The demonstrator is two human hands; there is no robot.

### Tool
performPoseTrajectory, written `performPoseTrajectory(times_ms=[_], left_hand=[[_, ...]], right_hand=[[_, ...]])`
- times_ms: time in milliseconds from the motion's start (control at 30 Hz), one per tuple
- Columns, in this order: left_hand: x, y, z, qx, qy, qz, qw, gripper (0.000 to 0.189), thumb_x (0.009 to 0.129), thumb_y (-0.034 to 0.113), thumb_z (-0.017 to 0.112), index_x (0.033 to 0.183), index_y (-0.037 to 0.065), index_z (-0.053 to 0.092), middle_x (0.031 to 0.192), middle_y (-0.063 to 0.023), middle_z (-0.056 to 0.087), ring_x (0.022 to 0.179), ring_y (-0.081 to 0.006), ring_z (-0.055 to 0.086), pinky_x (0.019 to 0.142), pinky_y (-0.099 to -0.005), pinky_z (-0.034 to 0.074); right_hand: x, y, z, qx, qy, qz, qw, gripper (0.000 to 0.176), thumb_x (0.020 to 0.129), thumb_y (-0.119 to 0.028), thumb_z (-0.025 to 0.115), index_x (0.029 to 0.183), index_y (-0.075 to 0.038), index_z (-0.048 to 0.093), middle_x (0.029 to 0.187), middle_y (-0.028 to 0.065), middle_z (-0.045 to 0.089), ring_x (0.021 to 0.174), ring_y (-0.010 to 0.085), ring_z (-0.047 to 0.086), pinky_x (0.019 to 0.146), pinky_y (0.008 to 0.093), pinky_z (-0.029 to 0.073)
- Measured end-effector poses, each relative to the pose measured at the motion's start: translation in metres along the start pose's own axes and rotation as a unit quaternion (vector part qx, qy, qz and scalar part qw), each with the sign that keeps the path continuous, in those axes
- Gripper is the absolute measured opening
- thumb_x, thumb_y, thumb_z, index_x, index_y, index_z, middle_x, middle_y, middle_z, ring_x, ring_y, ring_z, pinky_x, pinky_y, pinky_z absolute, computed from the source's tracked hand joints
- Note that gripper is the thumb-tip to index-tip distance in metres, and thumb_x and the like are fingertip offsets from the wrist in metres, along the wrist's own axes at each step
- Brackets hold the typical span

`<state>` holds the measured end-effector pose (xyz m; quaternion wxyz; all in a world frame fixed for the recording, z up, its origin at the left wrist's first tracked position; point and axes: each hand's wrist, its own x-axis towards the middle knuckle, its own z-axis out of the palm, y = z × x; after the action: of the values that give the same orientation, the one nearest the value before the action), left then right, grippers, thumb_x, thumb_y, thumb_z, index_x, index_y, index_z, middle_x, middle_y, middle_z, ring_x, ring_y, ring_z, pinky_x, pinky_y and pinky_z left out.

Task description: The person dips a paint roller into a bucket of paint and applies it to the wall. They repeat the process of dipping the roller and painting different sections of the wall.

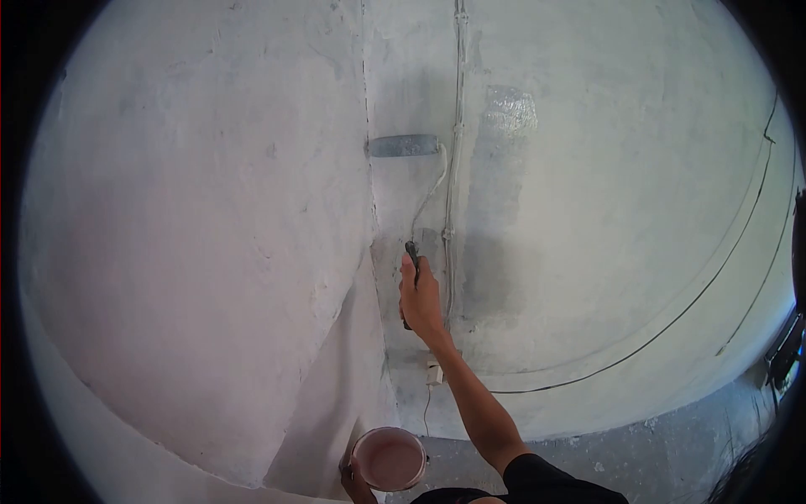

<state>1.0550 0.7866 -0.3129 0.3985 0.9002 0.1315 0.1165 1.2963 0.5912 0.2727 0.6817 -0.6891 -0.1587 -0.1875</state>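
My right hand [422,296] is wrapped round the dark handle of a paint roller [405,146]. The grey roller sleeve lies level against the wall, its left end at the inner corner and its right end just short of the vertical conduit. Low in the view, my left hand [356,482] grips the left side of a round paint bucket [406,480]; most of its fingers are hidden. Pinkish-looking paint [389,461] shows inside the bucket. A damp, darker strip of wall [497,181] with a shiny top runs down to the right of the conduit.
Vertical conduit [457,101] runs down the wall beside the roller. Below it sits a white socket box [434,373] with a thin hanging wire. A dark cable [646,343] curves along the right wall. The grey floor [621,445] has pale spots. Dark objects [785,349] stand at the right edge.
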Motion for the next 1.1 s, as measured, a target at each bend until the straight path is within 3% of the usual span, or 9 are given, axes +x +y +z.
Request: performPoseTrajectory(times_ms=[67,133,167,233,333,667,800,867,1100], left_hand=[[-0.008,0.096,-0.057,-0.343,0.101,-0.089,0.930,0.044,0.100,0.027,0.050,0.135,0.000,0.054,0.131,-0.0156,0.053,0.116,-0.0270,0.052,0.097,-0.0372,0.043],[0.009,0.017,-0.011,0.299,-0.106,0.120,0.941,0.045,0.100,0.029,0.052,0.133,-0.001,0.055,0.125,-0.0143,0.055,0.113,-0.0253,0.053,0.095,-0.0373,0.044],[-0.008,0.011,-0.016,0.300,-0.108,0.117,0.940,0.045,0.100,0.029,0.052,0.133,-0.001,0.055,0.125,-0.0143,0.055,0.113,-0.0253,0.053,0.095,-0.0373,0.044],[-0.023,0.163,-0.099,-0.341,0.113,-0.077,0.930,0.045,0.100,0.030,0.052,0.133,-0.001,0.054,0.122,-0.0126,0.055,0.110,-0.0235,0.054,0.093,-0.0373,0.045],[-0.023,0.169,-0.096,-0.431,0.115,-0.092,0.890,0.046,0.101,0.031,0.051,0.134,-0.001,0.053,0.120,-0.0112,0.056,0.110,-0.0226,0.054,0.092,-0.0370,0.045],[-0.025,0.141,-0.088,-0.381,0.119,-0.047,0.916,0.050,0.100,0.034,0.050,0.136,-0.001,0.052,0.131,-0.0142,0.055,0.118,-0.0264,0.053,0.097,-0.0383,0.043],[-0.027,0.133,-0.083,-0.366,0.126,-0.025,0.922,0.051,0.100,0.033,0.049,0.136,-0.002,0.052,0.133,-0.0156,0.054,0.120,-0.0279,0.053,0.100,-0.0389,0.042],[-0.027,0.157,-0.102,-0.365,0.109,-0.057,0.923,0.049,0.099,0.031,0.049,0.135,-0.002,0.052,0.133,-0.0162,0.054,0.120,-0.0279,0.053,0.100,-0.0388,0.041],[-0.030,0.153,-0.101,-0.337,0.102,-0.060,0.934,0.046,0.099,0.028,0.049,0.133,-0.003,0.054,0.122,-0.0158,0.058,0.112,-0.0263,0.055,0.094,-0.0383,0.044]], right_hand=[[0.008,0.021,0.008,-0.047,0.028,-0.038,0.998,0.043,0.105,-0.043,0.038,0.090,-0.003,0.044,0.055,0.0038,0.043,0.038,0.0114,0.041,0.036,0.0306,0.036],[0.001,0.038,0.014,-0.048,0.038,-0.028,0.998,0.045,0.105,-0.043,0.039,0.090,-0.001,0.045,0.055,0.0069,0.045,0.039,0.0145,0.043,0.038,0.0334,0.037],[-0.006,0.047,0.017,-0.049,0.049,-0.022,0.997,0.046,0.105,-0.042,0.039,0.090,0.001,0.046,0.055,0.0101,0.047,0.040,0.0176,0.044,0.041,0.0362,0.038],[-0.025,0.071,0.019,-0.068,0.051,0.001,0.996,0.043,0.105,-0.038,0.040,0.092,0.002,0.048,0.063,0.0193,0.051,0.054,0.0322,0.050,0.050,0.0420,0.040],[-0.063,0.102,0.020,-0.109,0.064,0.034,0.991,0.040,0.104,-0.032,0.042,0.095,0.006,0.051,0.075,0.0314,0.057,0.074,0.0527,0.054,0.061,0.0500,0.042],[-0.068,0.103,0.030,-0.073,0.064,0.109,0.989,0.042,0.104,-0.034,0.042,0.093,0.005,0.051,0.068,0.0273,0.054,0.061,0.0426,0.051,0.060,0.0468,0.041],[-0.010,0.057,0.033,-0.069,0.114,-0.073,0.988,0.048,0.105,-0.040,0.040,0.090,0.004,0.051,0.057,0.0121,0.048,0.045,0.0213,0.050,0.049,0.0393,0.041],[0.016,0.020,0.028,-0.029,0.069,-0.012,0.997,0.049,0.105,-0.037,0.039,0.094,0.008,0.052,0.072,0.0272,0.054,0.062,0.0402,0.048,0.064,0.0469,0.042],[0.045,-0.034,0.010,-0.029,0.032,0.008,0.999,0.049,0.105,-0.038,0.038,0.094,0.008,0.051,0.071,0.0281,0.054,0.064,0.0430,0.051,0.064,0.0478,0.041]])
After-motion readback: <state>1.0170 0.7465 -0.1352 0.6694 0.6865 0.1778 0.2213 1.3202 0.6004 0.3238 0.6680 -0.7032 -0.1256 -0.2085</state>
